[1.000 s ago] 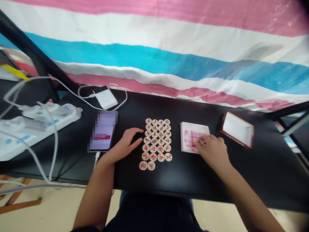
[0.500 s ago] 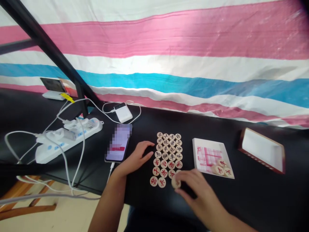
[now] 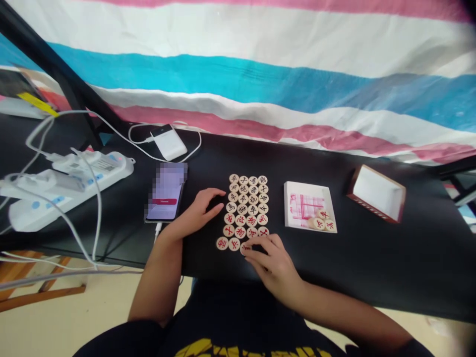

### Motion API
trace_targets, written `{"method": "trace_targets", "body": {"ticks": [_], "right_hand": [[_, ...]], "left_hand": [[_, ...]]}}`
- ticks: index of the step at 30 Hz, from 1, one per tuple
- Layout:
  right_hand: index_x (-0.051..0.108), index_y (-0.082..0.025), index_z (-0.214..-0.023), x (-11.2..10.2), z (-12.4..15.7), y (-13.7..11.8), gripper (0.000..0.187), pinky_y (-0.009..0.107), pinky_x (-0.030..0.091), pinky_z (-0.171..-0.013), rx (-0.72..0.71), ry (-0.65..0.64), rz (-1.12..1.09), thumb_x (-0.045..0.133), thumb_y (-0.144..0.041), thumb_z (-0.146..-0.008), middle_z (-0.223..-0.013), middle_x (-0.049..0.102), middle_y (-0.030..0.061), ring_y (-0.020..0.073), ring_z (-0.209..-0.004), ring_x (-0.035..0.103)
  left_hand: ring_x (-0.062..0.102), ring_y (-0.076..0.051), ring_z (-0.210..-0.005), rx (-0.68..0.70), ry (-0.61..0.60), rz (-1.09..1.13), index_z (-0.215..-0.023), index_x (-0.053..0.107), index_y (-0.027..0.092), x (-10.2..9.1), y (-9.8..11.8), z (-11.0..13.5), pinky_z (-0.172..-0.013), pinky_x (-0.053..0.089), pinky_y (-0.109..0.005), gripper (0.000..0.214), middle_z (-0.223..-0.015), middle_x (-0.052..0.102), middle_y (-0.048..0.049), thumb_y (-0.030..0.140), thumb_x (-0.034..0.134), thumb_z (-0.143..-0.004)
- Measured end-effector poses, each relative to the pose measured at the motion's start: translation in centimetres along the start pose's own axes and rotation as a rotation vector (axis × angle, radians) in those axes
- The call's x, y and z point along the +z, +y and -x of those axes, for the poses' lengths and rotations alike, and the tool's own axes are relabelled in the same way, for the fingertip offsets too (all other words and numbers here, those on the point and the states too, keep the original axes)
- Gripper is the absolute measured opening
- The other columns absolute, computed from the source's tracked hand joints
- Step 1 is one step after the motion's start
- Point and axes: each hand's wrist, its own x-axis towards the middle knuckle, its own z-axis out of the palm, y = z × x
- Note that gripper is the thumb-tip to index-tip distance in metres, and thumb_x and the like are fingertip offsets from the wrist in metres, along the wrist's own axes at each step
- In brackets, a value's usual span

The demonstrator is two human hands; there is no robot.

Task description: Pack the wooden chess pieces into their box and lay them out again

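Several round wooden chess pieces [image 3: 247, 208] with red and dark characters lie in neat rows on the black table [image 3: 334, 263]. My left hand [image 3: 197, 215] rests flat beside the rows on their left, fingers stretched out. My right hand [image 3: 273, 263] is at the front row, fingertips pinched on one piece [image 3: 245, 247] that it sets beside two others. A white box tray [image 3: 308, 212] with red printing, right of the rows, holds three more pieces [image 3: 320, 222].
A phone [image 3: 166, 197] with a lit screen lies left of my left hand, a cable in it. Further left are a white power strip [image 3: 63, 186] with cables and a white power bank [image 3: 169, 143]. A box lid [image 3: 377, 200] sits at the right. A striped cloth hangs behind.
My right hand left the white tray, carried one piece over and now puts it down at the front row. My left hand has stayed beside the rows.
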Motion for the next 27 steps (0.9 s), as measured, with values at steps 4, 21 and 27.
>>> {"method": "trace_targets", "body": {"ticks": [4,21,27], "right_hand": [[0.062,-0.021,-0.101,0.7,-0.7,-1.1,0.025,0.032,0.045,-0.076,-0.025,-0.024,0.048,0.048,-0.012,-0.082,-0.099,0.061,0.0055,0.0169,-0.087,0.047],[0.060,-0.024,-0.104,0.1,0.4,0.7,0.026,0.035,0.043,-0.077,0.028,-0.025,0.065,0.052,-0.015,-0.080,-0.104,0.060,0.0056,0.0182,-0.091,0.051],[0.061,-0.025,-0.102,0.5,0.7,0.8,0.026,0.034,0.043,-0.078,0.055,0.010,0.052,0.051,-0.013,-0.082,-0.104,0.061,0.0039,0.0170,-0.090,0.051]], "left_hand": [[0.042,-0.019,-0.114,0.013,-0.012,-0.022,-0.118,0.044,0.024,0.0,0.0,0.0,-0.101,0.033,-0.036,0.032,-0.118,0.049,-0.0041,0.034,0.041,-0.088],[0.040,-0.020,-0.116,0.016,-0.039,-0.026,-0.118,0.043,0.023,0.0,0.2,0.0,-0.101,0.031,-0.036,0.032,-0.121,0.047,-0.0049,0.035,0.041,-0.088],[0.040,-0.021,-0.117,0.007,-0.036,-0.038,-0.118,0.043,0.023,0.0,0.1,0.0,-0.102,0.030,-0.039,0.033,-0.121,0.048,-0.0052,0.035,0.040,-0.087]]}}
